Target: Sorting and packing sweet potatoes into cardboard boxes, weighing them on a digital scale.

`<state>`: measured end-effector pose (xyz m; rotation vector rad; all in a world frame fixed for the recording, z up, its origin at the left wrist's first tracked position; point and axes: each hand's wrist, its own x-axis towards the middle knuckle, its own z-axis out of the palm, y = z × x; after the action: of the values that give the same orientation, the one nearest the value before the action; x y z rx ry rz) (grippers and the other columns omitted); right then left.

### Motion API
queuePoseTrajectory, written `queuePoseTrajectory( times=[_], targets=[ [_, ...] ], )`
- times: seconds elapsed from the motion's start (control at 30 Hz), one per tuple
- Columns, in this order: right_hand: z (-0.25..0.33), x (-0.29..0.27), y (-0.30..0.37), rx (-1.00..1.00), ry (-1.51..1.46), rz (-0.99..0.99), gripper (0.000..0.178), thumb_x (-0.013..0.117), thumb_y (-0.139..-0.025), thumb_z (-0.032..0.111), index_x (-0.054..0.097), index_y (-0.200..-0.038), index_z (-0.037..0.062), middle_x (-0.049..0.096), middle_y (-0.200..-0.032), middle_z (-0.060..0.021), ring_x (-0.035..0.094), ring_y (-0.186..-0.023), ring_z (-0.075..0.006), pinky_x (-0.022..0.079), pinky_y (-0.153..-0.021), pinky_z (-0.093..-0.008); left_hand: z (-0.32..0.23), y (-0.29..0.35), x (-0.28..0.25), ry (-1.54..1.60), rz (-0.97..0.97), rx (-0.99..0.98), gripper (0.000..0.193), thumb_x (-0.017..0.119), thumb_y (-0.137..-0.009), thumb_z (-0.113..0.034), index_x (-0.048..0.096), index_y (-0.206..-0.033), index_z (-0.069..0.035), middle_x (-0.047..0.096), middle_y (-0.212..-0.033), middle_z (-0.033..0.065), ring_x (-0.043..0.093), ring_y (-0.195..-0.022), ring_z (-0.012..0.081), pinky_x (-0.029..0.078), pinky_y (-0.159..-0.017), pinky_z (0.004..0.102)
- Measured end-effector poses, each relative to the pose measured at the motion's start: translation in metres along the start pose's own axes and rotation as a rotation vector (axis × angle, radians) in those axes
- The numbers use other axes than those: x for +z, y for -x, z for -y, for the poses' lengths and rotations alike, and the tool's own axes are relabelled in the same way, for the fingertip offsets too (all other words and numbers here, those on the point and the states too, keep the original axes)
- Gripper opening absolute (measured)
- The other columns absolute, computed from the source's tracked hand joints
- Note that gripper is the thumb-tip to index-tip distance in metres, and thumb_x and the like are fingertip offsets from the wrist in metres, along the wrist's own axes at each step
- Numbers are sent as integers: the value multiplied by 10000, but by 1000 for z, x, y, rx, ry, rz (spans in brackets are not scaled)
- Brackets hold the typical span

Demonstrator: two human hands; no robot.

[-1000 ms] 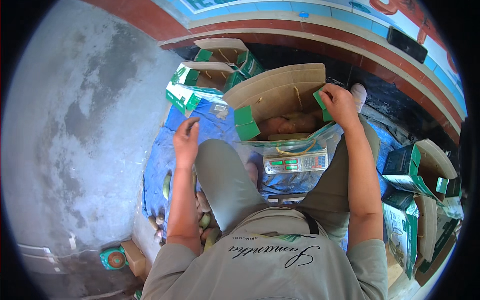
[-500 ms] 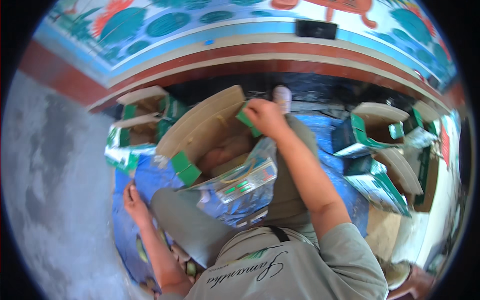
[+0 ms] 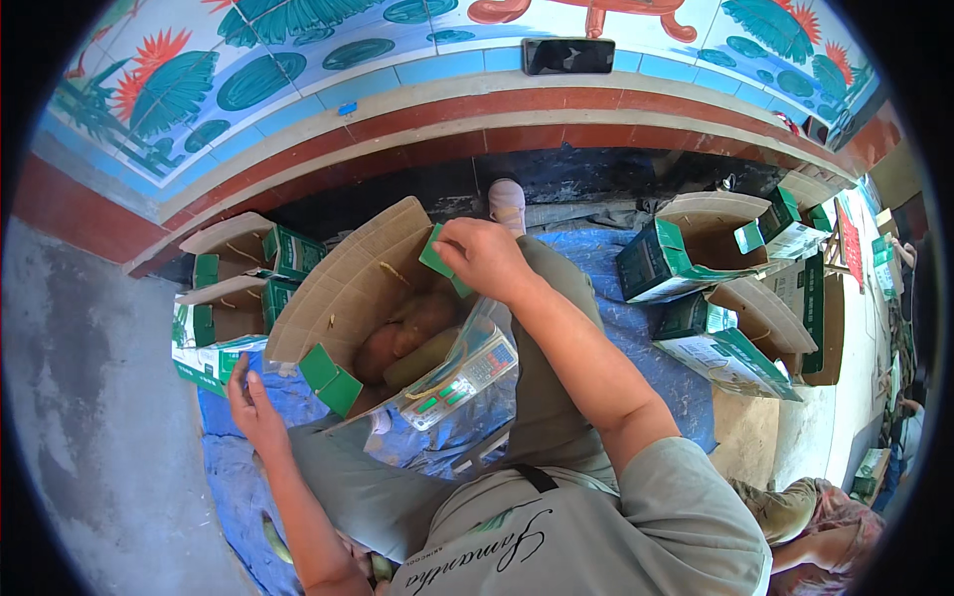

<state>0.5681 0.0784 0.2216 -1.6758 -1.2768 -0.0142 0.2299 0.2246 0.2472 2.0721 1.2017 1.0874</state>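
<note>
An open cardboard box (image 3: 348, 268) with green flaps stands between my legs. Inside lie several large rounded brown things (image 3: 432, 313), whose kind I cannot make out. My right hand (image 3: 487, 255) is closed on the box's far right green flap (image 3: 437, 260). On the left, my left hand (image 3: 260, 409) is raised with its fingers apart and nothing in it, near the front green flap (image 3: 329, 379) and the boxes beside it. A digital scale (image 3: 467, 377) with lit green displays shows at the box's near side. Whether the box rests on it is hidden.
Two open green boxes (image 3: 214, 323) stand at the left, and several more (image 3: 686, 248) at the right. Blue sheeting (image 3: 601, 258) covers the floor. A dark phone-like device (image 3: 568, 57) leans on the painted wall. Another person's arm (image 3: 825, 546) shows at lower right.
My left hand has risen and its fingers have spread beside the box. My right hand stays on the flap. The whole view has shifted, and the picture is sharper.
</note>
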Motion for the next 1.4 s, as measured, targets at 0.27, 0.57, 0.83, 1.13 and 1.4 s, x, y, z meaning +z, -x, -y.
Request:
queuePoseTrajectory(
  times=[0.27, 0.57, 0.83, 1.13, 1.4],
  targets=[
    [4, -11, 1, -7, -52, 0, 105, 626, -785, 116, 594, -768, 18, 581, -733, -145, 581, -686, -337, 460, -602, -396, -8, 0, 3, -9, 7, -40, 358, 473, -946, -234, 546, -1180, 27, 570, -1160, 139, 520, -1066, 206, 383, -933, 317],
    [9, -16, 0, 2, -93, 5, 92, 627, -785, 96, 596, -770, 11, 583, -734, -145, 584, -687, -332, 462, -601, -383, -10, -1, 8, -58, 29, -38, 361, 471, -946, -243, 553, -1169, 28, 579, -1145, 137, 529, -1043, 205, 392, -916, 321],
    [8, -17, 0, -1, -92, 16, 90, 628, -788, 91, 592, -775, 9, 582, -735, -144, 585, -687, -323, 460, -602, -374, -10, 0, 8, -84, 33, -30, 353, 483, -943, -253, 563, -1153, 19, 589, -1134, 132, 545, -1001, 192, 424, -863, 314],
    [7, -15, 1, 13, -64, 31, 87, 632, -790, 90, 596, -785, 11, 580, -737, -145, 585, -683, -324, 458, -596, -368, -13, 2, 6, -83, 31, -45, 341, 497, -937, -242, 566, -1146, 18, 589, -1137, 135, 548, -1014, 203, 423, -881, 324],
    [8, -13, 0, 31, -48, 26, 116, 609, -788, 150, 589, -750, 41, 592, -739, -138, 584, -702, -343, 461, -607, -417, -13, 3, 3, -73, 24, -48, 339, 501, -934, -244, 568, -1142, 16, 591, -1135, 138, 547, -1025, 212, 422, -887, 329]
  ],
)
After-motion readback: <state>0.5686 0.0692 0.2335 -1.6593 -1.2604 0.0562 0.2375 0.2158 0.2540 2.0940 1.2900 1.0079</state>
